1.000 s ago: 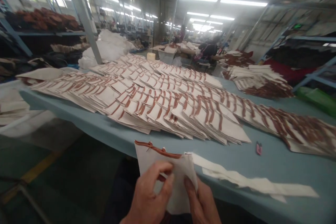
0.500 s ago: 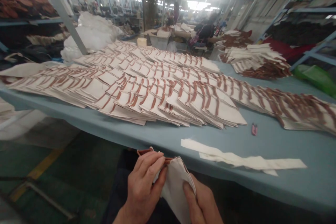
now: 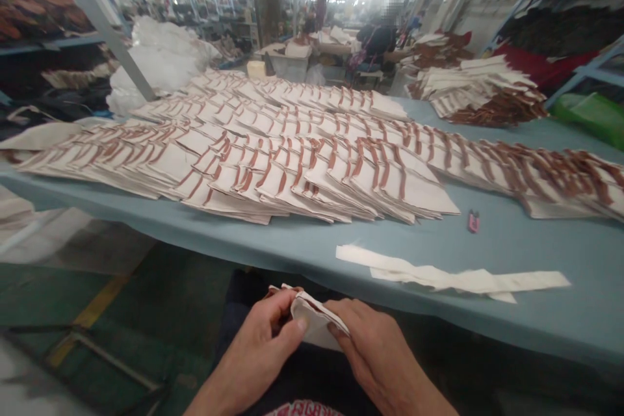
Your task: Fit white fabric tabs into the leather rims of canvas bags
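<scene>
A white fabric piece with brown edging [image 3: 314, 312] is held between both hands, off the near edge of the table. My left hand [image 3: 273, 335] grips its left side, the thumb pressed on the white face. At the other side, my right hand [image 3: 365, 338] is closed over the piece's edge, its fingers folded down. The brown side shows only in part, behind the left fingers. On the table past my hands lie white fabric strips [image 3: 439, 276] and a small pink thread snipper [image 3: 473, 221].
Overlapping rows of white pieces with brown bands [image 3: 292, 162] cover much of the blue-green table [image 3: 273, 240]. A white and brown pile [image 3: 487, 91] stands at the back right. Beside the table's far left are clear plastic bags [image 3: 156, 55]. A person [image 3: 377, 42] sits in the background.
The fabric piece has tilted, so less of its white face shows. My right hand has moved up and over its edge, and my left hand has turned, its fingers now behind the piece.
</scene>
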`<action>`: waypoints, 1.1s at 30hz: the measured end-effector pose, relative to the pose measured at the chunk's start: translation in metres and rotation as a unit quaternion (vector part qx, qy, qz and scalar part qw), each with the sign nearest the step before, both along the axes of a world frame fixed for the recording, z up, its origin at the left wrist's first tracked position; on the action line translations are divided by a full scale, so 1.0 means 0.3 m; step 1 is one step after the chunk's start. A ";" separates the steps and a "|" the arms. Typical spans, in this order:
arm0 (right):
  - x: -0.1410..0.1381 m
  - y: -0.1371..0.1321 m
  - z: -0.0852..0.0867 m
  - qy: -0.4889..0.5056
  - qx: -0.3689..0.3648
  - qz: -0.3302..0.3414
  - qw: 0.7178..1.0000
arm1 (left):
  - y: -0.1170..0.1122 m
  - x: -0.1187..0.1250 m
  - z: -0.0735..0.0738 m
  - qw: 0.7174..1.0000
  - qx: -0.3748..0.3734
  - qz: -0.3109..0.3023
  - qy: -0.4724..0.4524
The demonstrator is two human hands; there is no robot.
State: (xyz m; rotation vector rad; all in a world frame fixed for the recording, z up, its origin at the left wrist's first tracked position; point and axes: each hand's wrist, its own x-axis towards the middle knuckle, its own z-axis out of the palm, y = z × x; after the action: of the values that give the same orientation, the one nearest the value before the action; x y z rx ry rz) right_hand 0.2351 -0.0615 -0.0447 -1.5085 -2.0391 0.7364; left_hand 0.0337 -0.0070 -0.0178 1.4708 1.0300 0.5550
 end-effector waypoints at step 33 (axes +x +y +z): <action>-0.110 0.032 0.081 0.118 0.004 -0.071 0.990 | -0.045 -0.047 0.050 0.999 0.038 -0.026 0.012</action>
State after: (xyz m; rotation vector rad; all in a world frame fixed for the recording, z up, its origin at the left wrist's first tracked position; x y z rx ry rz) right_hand 0.2020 -0.0519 -0.0204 -1.4677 -1.7398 0.8065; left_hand 0.0194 -0.0206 -0.0028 1.5698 0.9955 0.5446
